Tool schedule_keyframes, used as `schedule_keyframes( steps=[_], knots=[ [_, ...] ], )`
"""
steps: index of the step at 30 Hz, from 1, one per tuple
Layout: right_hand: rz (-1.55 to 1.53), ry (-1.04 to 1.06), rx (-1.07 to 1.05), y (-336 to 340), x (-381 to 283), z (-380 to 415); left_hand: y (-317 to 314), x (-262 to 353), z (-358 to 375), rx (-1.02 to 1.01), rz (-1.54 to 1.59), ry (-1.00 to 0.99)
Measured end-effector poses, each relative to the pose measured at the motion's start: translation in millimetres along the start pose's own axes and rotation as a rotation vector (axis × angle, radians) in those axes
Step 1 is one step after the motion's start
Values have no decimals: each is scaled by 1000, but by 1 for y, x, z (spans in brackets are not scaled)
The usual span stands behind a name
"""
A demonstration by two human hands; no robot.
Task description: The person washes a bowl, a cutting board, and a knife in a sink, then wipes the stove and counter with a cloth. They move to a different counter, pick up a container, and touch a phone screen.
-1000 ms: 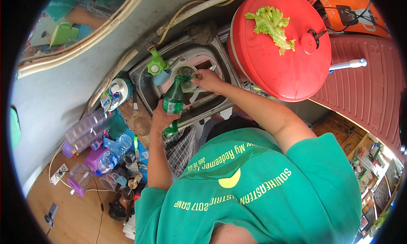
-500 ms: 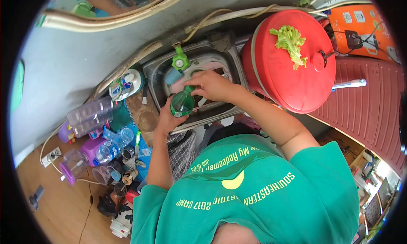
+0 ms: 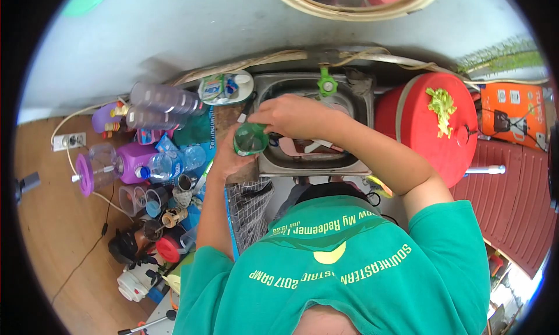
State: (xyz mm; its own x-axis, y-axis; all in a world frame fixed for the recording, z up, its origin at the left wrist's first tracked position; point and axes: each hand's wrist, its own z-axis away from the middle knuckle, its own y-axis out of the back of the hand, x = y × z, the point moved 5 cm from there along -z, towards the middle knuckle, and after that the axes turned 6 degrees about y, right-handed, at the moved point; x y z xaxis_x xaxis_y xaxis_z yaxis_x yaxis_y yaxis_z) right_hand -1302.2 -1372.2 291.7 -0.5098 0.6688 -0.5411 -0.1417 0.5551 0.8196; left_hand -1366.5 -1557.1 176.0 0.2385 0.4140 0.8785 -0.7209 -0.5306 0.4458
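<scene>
A green see-through plastic container (image 3: 250, 140), cup-like with a wide round top, is tilted over the left edge of the metal sink (image 3: 314, 169). My left hand (image 3: 226, 156) is wrapped round its side and base. The bent fingers of my right hand (image 3: 296, 117) are closed at its rim, and their tips are partly hidden there. Behind my right hand is a tap with a green handle (image 3: 327, 86). A pink item (image 3: 289, 147) and a white-handled utensil (image 3: 315, 145) lie in the sink.
On the right stands a large red lidded bucket (image 3: 416, 122) with leafy greens (image 3: 442, 109) on top. Left of the sink are a dish-soap tray (image 3: 227, 88), a wooden board (image 3: 226, 115), plastic bottles (image 3: 174, 163), a purple jug (image 3: 133, 160) and several cups.
The view has shifted. The green container now shows its wide round top, and the narrower green part at my right fingers no longer shows. Both hands stay on it.
</scene>
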Motion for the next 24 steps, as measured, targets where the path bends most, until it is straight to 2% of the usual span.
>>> schedule_keyframes(
  steps=[2, 4, 6, 8, 12, 13, 16, 18, 20, 22, 23, 24],
  knots=[
    [10, 72, 63, 0, -3, -27, 15, -2, -2, 73, 38, 6],
    [51, -31, -17, 2, -5, -53, 30, -11, -6, 234, -38, -32],
    [79, -2, 26, -5, -6, -78, 36, -24, -12, 283, 15, -37],
    [148, -75, 7, -13, -3, -101, 46, -31, -13, 484, 29, -66],
    [173, 0, -18, -22, -7, -133, 51, -64, -23, 647, -31, -21],
    [237, 108, 46, -26, -6, -139, 51, -68, -25, 672, 7, -10],
    [259, 94, -99, -44, 11, -147, 51, -76, -32, 725, 56, -22],
    [271, 106, -115, -51, 11, -150, 48, -77, -32, 755, 60, -8],
    [239, 61, 5, -45, 9, -151, 49, -74, -30, 789, 59, 1],
    [242, 50, 25, -51, 10, -153, 52, -68, -26, 669, 64, 68],
    [246, 32, 45, -52, 12, -154, 57, -69, -20, 675, 58, 66],
    [248, 39, 51, -52, 10, -154, 61, -70, -14, 659, -118, 93]
  ],
)
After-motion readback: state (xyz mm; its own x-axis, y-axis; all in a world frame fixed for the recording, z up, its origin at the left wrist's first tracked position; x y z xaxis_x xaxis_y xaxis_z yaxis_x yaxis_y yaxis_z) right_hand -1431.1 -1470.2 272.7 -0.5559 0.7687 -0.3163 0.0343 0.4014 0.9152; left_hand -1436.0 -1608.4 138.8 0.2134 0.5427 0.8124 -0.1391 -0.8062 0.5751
